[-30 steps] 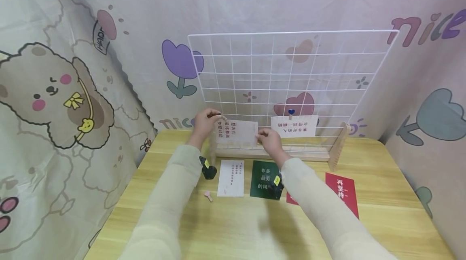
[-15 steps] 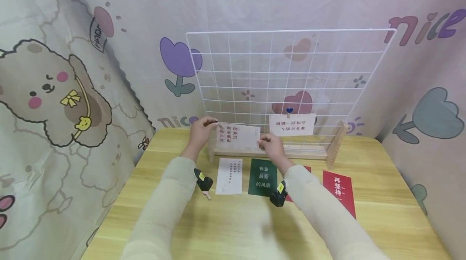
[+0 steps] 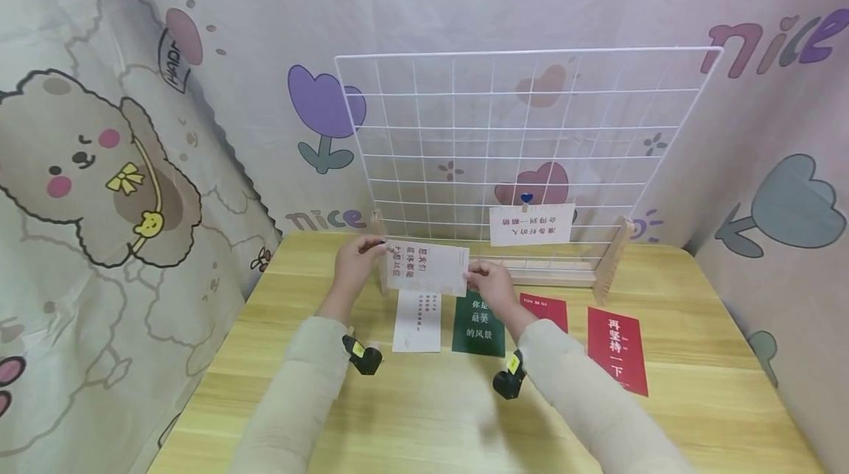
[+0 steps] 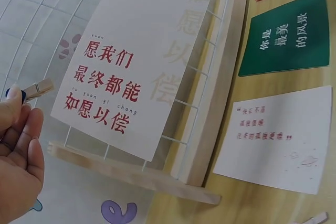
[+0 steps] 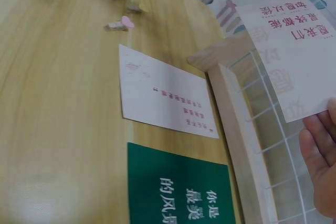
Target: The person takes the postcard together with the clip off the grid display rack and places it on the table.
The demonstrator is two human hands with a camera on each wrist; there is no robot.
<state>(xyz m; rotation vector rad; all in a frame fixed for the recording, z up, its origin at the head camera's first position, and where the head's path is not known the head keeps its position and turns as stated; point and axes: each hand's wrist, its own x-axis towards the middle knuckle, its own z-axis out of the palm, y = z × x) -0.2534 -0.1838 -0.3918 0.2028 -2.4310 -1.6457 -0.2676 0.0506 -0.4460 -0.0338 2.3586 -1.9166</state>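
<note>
A white card with red lettering (image 3: 427, 267) is held sideways in front of the lower part of the white wire grid (image 3: 434, 127). My right hand (image 3: 494, 286) pinches its right edge between thumb and fingers. Near the card's left end, my left hand (image 3: 357, 260) pinches a small wooden clothespin (image 4: 38, 89) with a dark blue end; in the left wrist view the clothespin is apart from the card. Another white card (image 3: 530, 225) hangs on the grid from a clip with a blue heart (image 3: 527, 198).
On the wooden table (image 3: 438, 415) lie a white card (image 3: 416, 323), a green card (image 3: 479, 325) and two red cards, one (image 3: 617, 350) farther right. Several small heart clips (image 5: 124, 23) lie to the left. A wooden base (image 3: 564, 273) carries the grid. Printed cloth hangs behind.
Both hands have lowered the held card and drawn it away from the grid, so it now overlaps the top of the white card on the table. The hanging card has stayed put.
</note>
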